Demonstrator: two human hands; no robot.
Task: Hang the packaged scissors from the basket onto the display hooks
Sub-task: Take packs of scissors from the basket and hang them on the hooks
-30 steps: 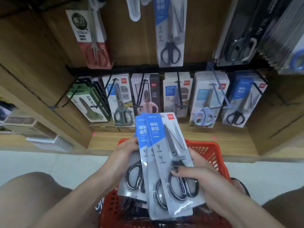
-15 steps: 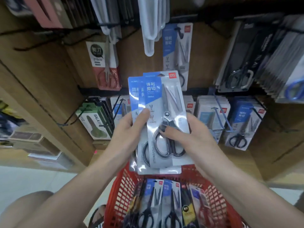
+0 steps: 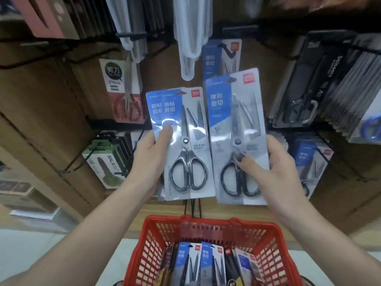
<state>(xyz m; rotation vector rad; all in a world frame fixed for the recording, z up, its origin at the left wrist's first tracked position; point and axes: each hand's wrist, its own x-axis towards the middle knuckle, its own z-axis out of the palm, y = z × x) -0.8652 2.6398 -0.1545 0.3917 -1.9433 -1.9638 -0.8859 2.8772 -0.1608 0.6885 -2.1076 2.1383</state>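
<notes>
Far left of the left hand, a green-carded pack (image 3: 105, 162) hangs on a lower display hook (image 3: 86, 156), with a red-and-white scissors card (image 3: 121, 90) on the wall above it. Left hand (image 3: 151, 159) is raised in front of the display, gripping a stack of packaged scissors (image 3: 181, 141) by the left edge, thumb (image 3: 166, 133) pressed on the front over the blue panel, fingers hidden behind. Stack looks like two cards, one offset behind the other, count not certain. The front card stands upright and shows silver-handled scissors, blades up.

Just right of it, nearly touching edge to edge, the right hand (image 3: 274, 170) holds a single scissors pack (image 3: 237, 137), a bit higher than the left stack. Thumb (image 3: 241, 159) with dark nail lies across the front near the scissor pivot, fingers wrap the right edge. Card has a blue panel on top and dark-handled scissors. Its hang hole sits just below a matching blue pack (image 3: 222, 56) already on an upper hook. White hanging items (image 3: 193, 38) dangle above and between the hands.

Right of the right hand, a dark scissors pack (image 3: 305, 89) and a dense row of grey packs (image 3: 350, 89) hang higher up; a blue-carded pack (image 3: 309, 159) hangs lower.

Below both hands, between the forearms, a red basket (image 3: 274, 254) holds more packaged scissors (image 3: 206, 263) standing on end.
</notes>
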